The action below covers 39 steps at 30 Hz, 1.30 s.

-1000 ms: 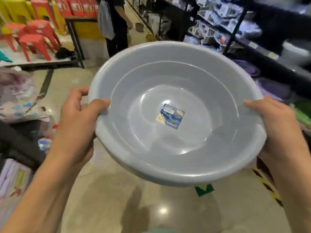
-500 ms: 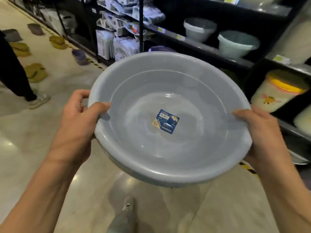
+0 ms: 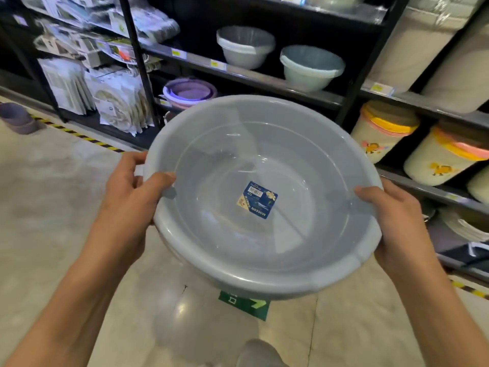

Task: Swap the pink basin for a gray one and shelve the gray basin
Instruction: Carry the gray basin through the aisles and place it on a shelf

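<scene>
I hold a large round gray basin (image 3: 304, 160) level in front of me, a blue label stuck in its bottom. My left hand (image 3: 129, 192) grips its left rim, thumb inside. My right hand (image 3: 391, 215) grips the right rim the same way. Behind the basin, on a low shelf, sits a stack of purple and pink basins (image 3: 189, 92), partly hidden by the gray basin's far rim.
A black shelf unit (image 3: 264, 78) faces me with a grey tub (image 3: 244, 46) and a pale blue tub (image 3: 311, 67). Lidded bins (image 3: 383, 131) fill the right bays, packaged goods (image 3: 116, 102) the left. Yellow-black tape (image 3: 79, 136) edges the floor. A purple pot (image 3: 16, 117) stands far left.
My view has swung right from the aisle toward the shelves, which are closer now. Both hands keep the same grip on the gray basin.
</scene>
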Each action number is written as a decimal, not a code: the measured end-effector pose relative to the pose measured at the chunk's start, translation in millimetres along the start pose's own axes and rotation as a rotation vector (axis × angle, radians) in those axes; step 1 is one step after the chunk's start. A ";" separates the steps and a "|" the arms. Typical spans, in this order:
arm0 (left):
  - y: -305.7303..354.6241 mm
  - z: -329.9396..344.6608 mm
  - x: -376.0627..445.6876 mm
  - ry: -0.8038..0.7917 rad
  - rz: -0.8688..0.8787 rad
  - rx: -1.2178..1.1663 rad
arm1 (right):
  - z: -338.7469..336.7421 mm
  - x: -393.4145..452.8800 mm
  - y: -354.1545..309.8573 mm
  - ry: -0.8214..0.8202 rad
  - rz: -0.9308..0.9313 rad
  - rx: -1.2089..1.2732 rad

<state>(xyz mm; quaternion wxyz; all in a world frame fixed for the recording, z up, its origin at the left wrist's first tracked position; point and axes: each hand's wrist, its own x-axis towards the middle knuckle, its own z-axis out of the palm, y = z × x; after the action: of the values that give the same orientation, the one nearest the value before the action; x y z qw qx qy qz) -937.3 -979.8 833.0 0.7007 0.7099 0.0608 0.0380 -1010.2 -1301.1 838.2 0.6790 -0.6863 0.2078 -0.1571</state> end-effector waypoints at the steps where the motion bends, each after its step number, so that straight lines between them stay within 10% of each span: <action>1: -1.5 3.5 13.9 -0.013 -0.002 0.011 | 4.3 10.6 1.6 0.011 0.006 0.000; 39: -213.6 154.8 561.2 -0.487 -0.010 0.391 | 202.8 412.0 188.8 0.357 0.215 -0.358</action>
<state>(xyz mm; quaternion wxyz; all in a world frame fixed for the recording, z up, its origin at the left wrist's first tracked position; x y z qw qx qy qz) -367.4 -1052.4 599.7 0.5450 0.8191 -0.0991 -0.1489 -566.7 -1329.1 616.8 0.5125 -0.7308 0.4203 -0.1632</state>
